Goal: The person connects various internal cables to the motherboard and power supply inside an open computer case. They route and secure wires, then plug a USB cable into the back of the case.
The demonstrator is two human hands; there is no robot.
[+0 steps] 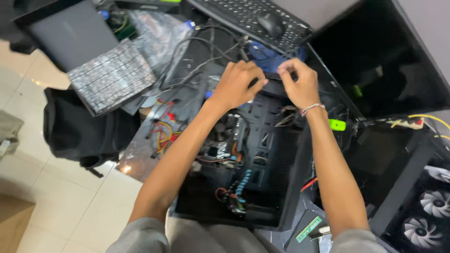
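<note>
Silver antistatic bag (157, 35) top left, crumpled.

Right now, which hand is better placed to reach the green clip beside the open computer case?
Probably the right hand: the green clip lies just below its wrist. The left hand is farther, over the case.

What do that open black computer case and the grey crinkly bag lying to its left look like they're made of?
The open black computer case looks like painted sheet metal, matt, with punched slots and thin folded edges. The grey crinkly bag seems to be metallised plastic film, judging by its silvery sheen and fine creases. Both are only guesses from looks.
</note>
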